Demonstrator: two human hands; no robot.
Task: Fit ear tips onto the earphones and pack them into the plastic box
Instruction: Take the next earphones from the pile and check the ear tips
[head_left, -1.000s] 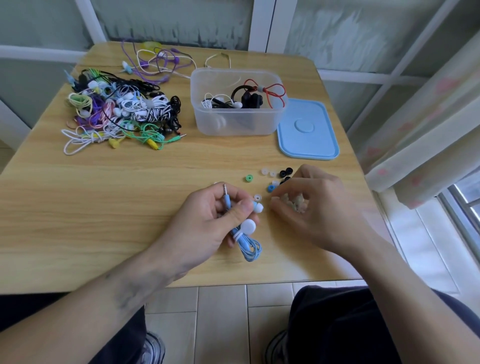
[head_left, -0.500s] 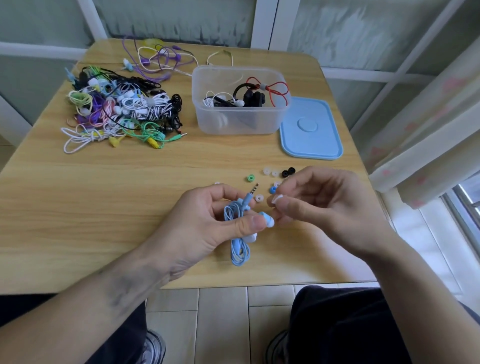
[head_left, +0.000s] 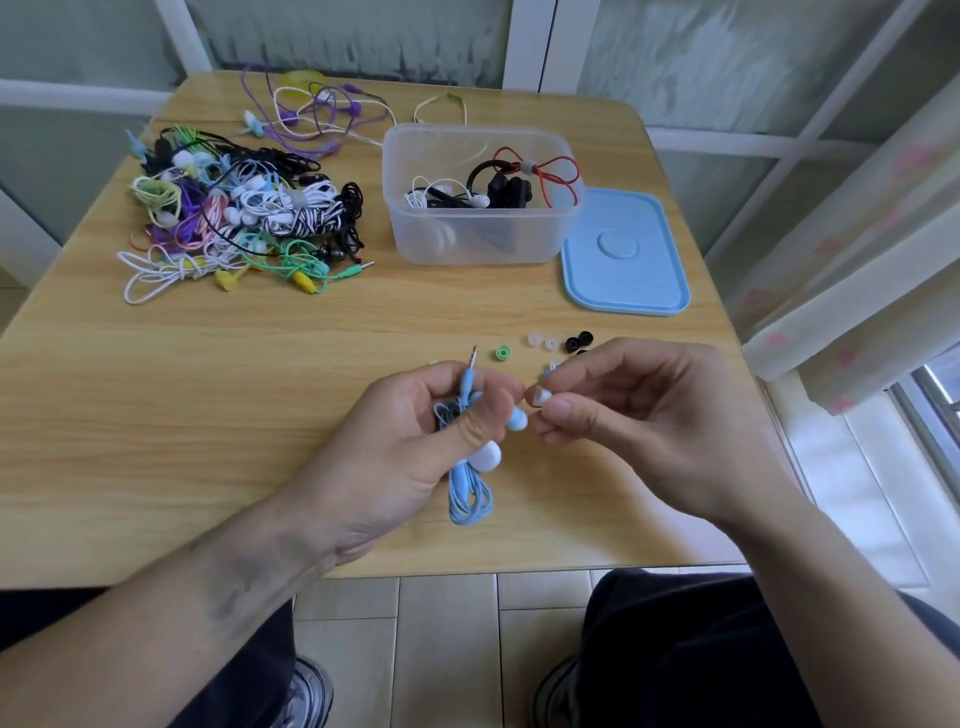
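The left hand (head_left: 415, 441) grips coiled light-blue earphones (head_left: 470, 483), one bud (head_left: 517, 419) poking out; the right hand (head_left: 639, 415) pinches a small pale ear tip (head_left: 541, 397) beside it

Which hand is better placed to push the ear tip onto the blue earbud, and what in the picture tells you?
The right hand. It pinches a clear ear tip right beside the blue earbud, while the left hand grips the blue earphones, steadying them.
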